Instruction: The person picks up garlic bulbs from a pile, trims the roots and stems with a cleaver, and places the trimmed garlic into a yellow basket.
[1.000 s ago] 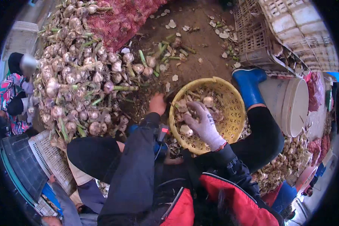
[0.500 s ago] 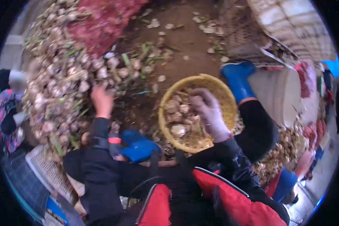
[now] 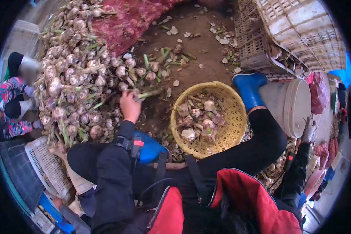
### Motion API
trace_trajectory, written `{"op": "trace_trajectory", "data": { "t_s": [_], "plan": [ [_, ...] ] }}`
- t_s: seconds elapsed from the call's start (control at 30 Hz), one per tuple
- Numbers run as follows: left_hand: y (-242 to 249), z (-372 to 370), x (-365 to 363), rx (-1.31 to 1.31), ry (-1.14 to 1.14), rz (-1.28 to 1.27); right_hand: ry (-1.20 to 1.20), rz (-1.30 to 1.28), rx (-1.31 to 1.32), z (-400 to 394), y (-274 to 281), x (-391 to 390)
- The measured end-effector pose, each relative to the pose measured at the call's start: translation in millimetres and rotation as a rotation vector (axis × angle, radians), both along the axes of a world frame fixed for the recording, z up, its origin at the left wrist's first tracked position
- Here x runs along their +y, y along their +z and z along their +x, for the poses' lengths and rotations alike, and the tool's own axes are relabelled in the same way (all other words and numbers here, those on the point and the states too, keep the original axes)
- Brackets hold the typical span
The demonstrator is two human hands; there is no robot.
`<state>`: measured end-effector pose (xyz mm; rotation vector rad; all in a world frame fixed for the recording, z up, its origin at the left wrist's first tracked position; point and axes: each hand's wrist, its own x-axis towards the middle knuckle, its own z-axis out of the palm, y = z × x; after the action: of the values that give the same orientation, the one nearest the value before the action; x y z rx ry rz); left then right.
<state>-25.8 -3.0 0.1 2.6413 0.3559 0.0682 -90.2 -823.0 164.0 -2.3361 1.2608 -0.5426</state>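
Note:
My bare left hand (image 3: 130, 107) is closed around a garlic bulb (image 3: 135, 94) whose cut stem sticks out to the right. It is at the near right side of a large heap of garlic (image 3: 72, 80) with stems on. Far to the right, my gloved right hand (image 3: 309, 130) is beside a white bucket (image 3: 298, 103); its fingers are small in view and I cannot tell whether they grip anything. Between my legs a yellow plastic basket (image 3: 236, 130) holds several trimmed garlic bulbs (image 3: 208, 124), gathered toward its left side.
Blue boots (image 3: 250, 91) flank the basket. A red mesh sack (image 3: 128, 25) lies behind the heap. Plastic crates (image 3: 304, 27) stand at the upper right. Peel scraps (image 3: 223, 40) litter the dirt floor. People (image 3: 17, 87) sit at the left, and a white crate (image 3: 46, 165) is near them.
My right hand has left the yellow basket and moved far right beside the white bucket. My left hand has shifted right and now holds a garlic bulb with its stem. The view has tilted slightly.

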Motion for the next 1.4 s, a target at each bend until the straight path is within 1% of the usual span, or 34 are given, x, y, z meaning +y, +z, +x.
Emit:
{"op": "trace_trajectory", "data": {
  "t_s": [0.03, 0.1, 0.13, 0.17, 0.23, 0.27, 0.3, 0.37, 0.4, 0.43, 0.47, 0.5, 0.53, 0.57, 0.6, 0.63, 0.7, 0.73, 0.77, 0.87, 0.9, 0.97, 1.0, 1.03, 1.07, 1.1, 1.17, 1.2, 1.27, 1.3, 1.37, 1.4],
  "plan": [
    [0, 0, -8, -0.020, -0.019, -0.090, 0.123, -0.101, -0.046, 10, 6, 31],
    [9, -7, -25, 0.028, -0.096, -0.426, 0.369, -0.313, -0.128, 42, 33, 133],
    [6, -11, -29, 0.229, 0.123, -0.672, 0.478, -0.323, -0.167, 54, 40, 174],
    [-2, -13, -28, 0.232, 0.114, -0.669, 0.584, -0.336, -0.207, 61, 47, 212],
    [-22, -16, -15, 0.160, 0.197, -0.530, 0.723, -0.267, -0.123, 64, 69, 294],
    [-33, -16, -4, 0.095, 0.208, -0.424, 0.813, -0.216, -0.142, 62, 65, 309],
    [-26, -12, 1, 0.148, 0.340, -0.450, 0.903, -0.164, -0.162, 61, 57, 321],
    [-42, -9, 21, 0.127, 0.364, -0.198, 0.969, -0.028, -0.116, 54, 43, 348],
    [-45, -3, 23, 0.134, 0.362, -0.196, 0.981, -0.003, -0.084, 53, 33, 353],
    [-49, 4, 23, 0.160, 0.351, -0.256, 0.977, 0.000, -0.076, 51, 28, 359],
    [-53, 9, 23, 0.188, 0.340, -0.317, 0.880, 0.229, -0.062, 50, 25, 367],
    [-62, 11, 24, 0.197, 0.337, -0.322, 0.774, 0.450, -0.048, 49, 23, 372],
    [-71, 12, 23, 0.192, 0.286, -0.163, 0.908, 0.281, -0.044, 52, 18, 369],
    [-78, 15, 21, 0.181, 0.235, -0.006, 0.908, 0.272, -0.040, 54, 18, 372],
    [-82, 12, 22, 0.029, 0.188, 0.163, 0.880, 0.329, -0.042, 55, 19, 379],
    [-85, 16, 27, 0.027, 0.185, 0.156, 0.848, 0.387, -0.047, 57, 20, 386],
    [-82, 22, 39, 0.208, 0.367, 0.036, 0.849, 0.397, -0.021, 60, 20, 395],
    [-78, 22, 44, 0.231, 0.459, -0.152, 0.876, 0.457, -0.009, 60, 17, 399],
    [-75, 20, 46, 0.235, 0.458, -0.148, 0.902, 0.519, 0.005, 59, 15, 405],
    [-72, 9, 50, 0.060, 0.635, -0.654, 1.011, 0.515, 0.023, 58, 8, 426],
    [-72, 6, 50, 0.060, 0.638, -0.654, 1.056, 0.493, 0.028, 56, 5, 431],
    [-72, 1, 51, -0.086, 0.670, -0.709, 1.084, 0.515, 0.040, 53, 1, 440],
    [-65, 0, 50, -0.088, 0.674, -0.707, 1.105, 0.522, 0.055, 51, -2, 443],
    [-57, -1, 50, -0.056, 0.669, -0.491, 1.125, 0.530, 0.069, 49, -4, 446],
    [-49, 1, 48, -0.024, 0.657, -0.276, 1.160, 0.477, 0.086, 48, -8, 447],
    [-46, 2, 47, -0.023, 0.656, -0.276, 1.159, 0.477, 0.087, 48, -8, 449],
    [-42, 8, 43, 0.174, 0.485, -0.274, 1.149, 0.558, 0.155, 49, -8, 455],
    [-55, 9, 44, 0.180, 0.483, -0.276, 1.161, 0.524, 0.197, 50, -8, 455],
    [-90, 11, 48, 0.223, 0.216, -0.231, 1.170, 0.545, 0.192, 51, -11, 458],
    [-87, 14, 42, 0.225, 0.213, -0.235, 1.183, 0.564, 0.180, 52, -13, 460],
    [-73, 19, 23, 0.229, 0.125, 0.103, 1.199, 0.558, 0.200, 55, -16, 462],
    [-68, 21, 18, 0.239, 0.170, 0.134, 1.226, 0.535, 0.212, 56, -19, 463]
  ]
}}
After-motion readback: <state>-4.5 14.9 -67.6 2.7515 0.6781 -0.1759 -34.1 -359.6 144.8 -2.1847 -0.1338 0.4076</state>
